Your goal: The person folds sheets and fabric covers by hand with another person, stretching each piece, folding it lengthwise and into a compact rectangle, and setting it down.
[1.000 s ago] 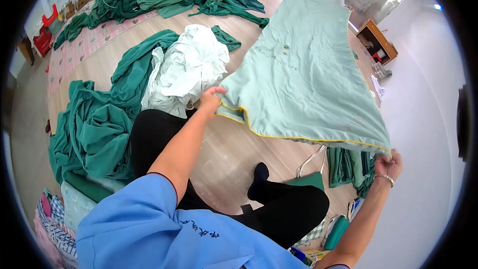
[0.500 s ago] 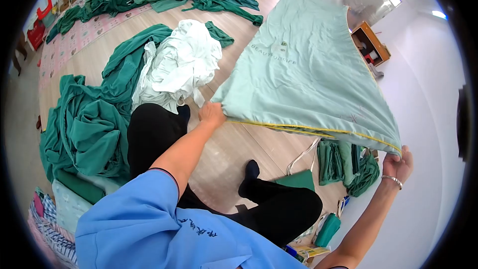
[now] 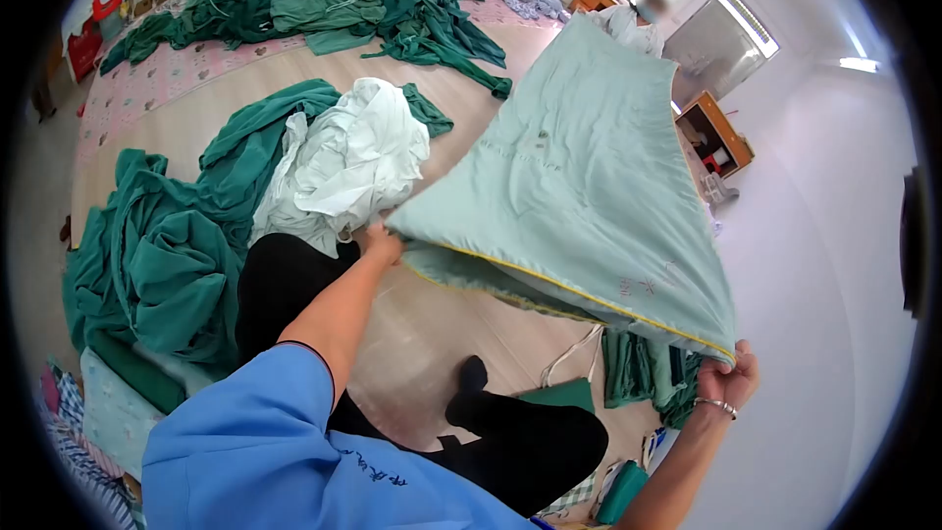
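L hand point(image 3: 384, 243) & R hand point(image 3: 740, 373) each grip a near corner of pale green cover point(image 3: 579, 177), held up over floor point(image 3: 432, 334); long axis runs near to far, twd co-worker point(image 3: 636, 25), yellow-edged end near.

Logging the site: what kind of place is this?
Probably a laundry or linen-sorting room: there's a heap of green cloth, a white bundle, and two people stretching a pale green cover between them.

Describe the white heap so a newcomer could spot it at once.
Start at the big pale green cover held above the floor. Just beyond the left hand gripping its near corner lies the crumpled white heap. Its white stands out from the dark green cloth bordering its left side.
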A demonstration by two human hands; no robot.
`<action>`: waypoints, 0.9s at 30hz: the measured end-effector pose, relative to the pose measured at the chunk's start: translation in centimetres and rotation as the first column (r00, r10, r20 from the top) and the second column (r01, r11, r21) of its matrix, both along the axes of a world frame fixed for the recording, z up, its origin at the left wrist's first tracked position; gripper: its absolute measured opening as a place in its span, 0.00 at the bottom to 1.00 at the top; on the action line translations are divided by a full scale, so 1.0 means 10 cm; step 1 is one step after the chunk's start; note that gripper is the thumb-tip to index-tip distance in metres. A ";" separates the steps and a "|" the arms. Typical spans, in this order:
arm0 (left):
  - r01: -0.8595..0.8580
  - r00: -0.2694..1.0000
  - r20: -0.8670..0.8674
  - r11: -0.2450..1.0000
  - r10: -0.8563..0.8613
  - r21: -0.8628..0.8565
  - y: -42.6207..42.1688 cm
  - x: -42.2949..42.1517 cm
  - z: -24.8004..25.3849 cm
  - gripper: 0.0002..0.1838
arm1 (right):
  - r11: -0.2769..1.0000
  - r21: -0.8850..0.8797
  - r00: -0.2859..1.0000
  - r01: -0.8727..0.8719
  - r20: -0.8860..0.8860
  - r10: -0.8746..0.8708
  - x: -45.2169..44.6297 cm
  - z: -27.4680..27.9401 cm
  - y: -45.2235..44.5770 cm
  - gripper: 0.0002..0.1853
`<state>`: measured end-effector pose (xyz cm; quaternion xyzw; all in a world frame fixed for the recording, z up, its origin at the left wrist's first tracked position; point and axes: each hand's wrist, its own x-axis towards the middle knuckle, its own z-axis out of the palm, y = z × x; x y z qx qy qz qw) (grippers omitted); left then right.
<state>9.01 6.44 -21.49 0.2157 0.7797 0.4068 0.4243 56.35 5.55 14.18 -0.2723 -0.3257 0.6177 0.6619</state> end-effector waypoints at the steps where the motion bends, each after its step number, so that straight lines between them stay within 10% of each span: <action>1: -0.225 0.974 0.008 0.974 0.225 0.029 0.00 -0.02 -0.18 0.18 | 1.000 0.011 1.000 -0.009 -0.007 0.009 0.03 0.01 -0.01 0.06; 3: -0.435 0.901 0.027 0.899 0.434 0.056 0.05 0.00 -0.24 0.12 | 0.999 0.037 1.000 -0.008 0.028 0.007 0.23 -0.03 0.02 0.06; 5: -0.873 0.423 0.563 0.485 0.710 0.045 0.00 -0.02 0.09 0.12 | 0.961 -0.042 0.941 0.272 0.220 -0.257 0.42 -0.15 0.04 0.06; 9: -0.943 0.329 0.822 0.200 0.464 0.265 0.11 -0.25 0.66 0.15 | 0.920 -0.043 0.857 0.389 0.382 -0.345 0.56 -0.60 0.11 0.10; 13: -0.550 0.827 0.555 0.336 0.090 0.765 -0.03 -0.01 1.79 0.20 | 0.967 0.078 0.824 0.241 0.510 -0.246 0.07 -0.70 0.19 0.09; 15: -0.028 0.999 0.016 0.275 0.045 0.961 -0.03 0.40 2.09 0.24 | 0.984 0.174 0.847 -0.033 0.528 -0.066 -0.39 -0.74 0.27 0.08; 16: 0.157 0.987 -0.159 0.376 -0.025 0.913 -0.17 0.69 2.35 0.25 | 0.968 0.212 0.825 -0.135 0.565 -0.009 -0.68 -0.72 0.25 0.08; 19: 0.558 0.829 -0.544 0.138 -0.130 0.818 -0.30 1.28 2.50 0.21 | 0.901 0.261 0.770 -0.347 0.628 0.115 -1.41 -0.81 0.13 0.11; 27: 0.641 0.767 -0.624 0.137 -0.150 0.755 -0.43 1.61 2.34 0.12 | 0.833 0.228 0.621 -0.504 0.766 0.166 -1.73 -0.99 0.05 0.24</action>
